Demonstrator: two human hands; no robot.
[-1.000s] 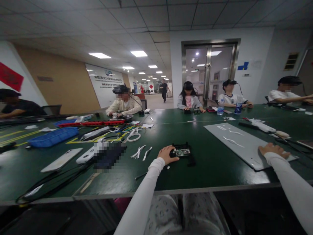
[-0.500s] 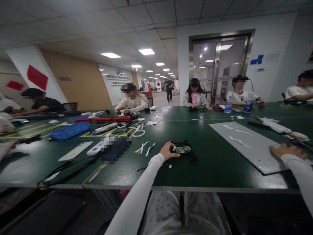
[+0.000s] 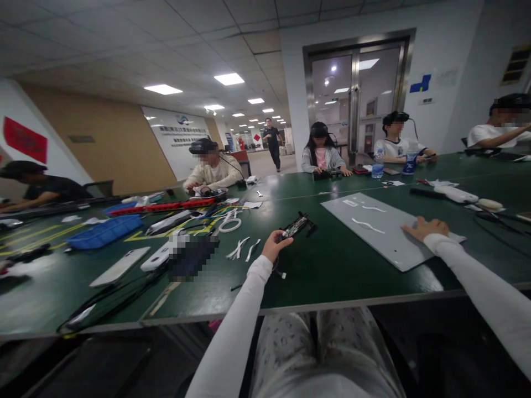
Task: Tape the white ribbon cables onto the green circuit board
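Observation:
My left hand [image 3: 274, 245] is closed on the near end of a small circuit board in a black frame [image 3: 296, 225], which is tilted over the table. A thin cable with a white plug [image 3: 283, 275] lies below that wrist. My right hand [image 3: 427, 228] rests with fingers spread on the right part of a flat grey panel [image 3: 373, 243]. Two curled white strips [image 3: 368, 225] lie on this panel. Left of my left hand are several more white strips [image 3: 238, 248] on the green table.
To the left lie a white phone [image 3: 120, 266], a blue tray [image 3: 103, 232], red strips [image 3: 166, 205] and tangled cables. Two bottles [image 3: 377, 164] stand at the far right side. Co-workers sit around the table [image 3: 332, 284]; one person [image 3: 272, 145] walks in the background.
The grey panel has shifted left and away from me, with my right hand on it. My left hand has tilted the circuit board and moved slightly left. The view has turned a little.

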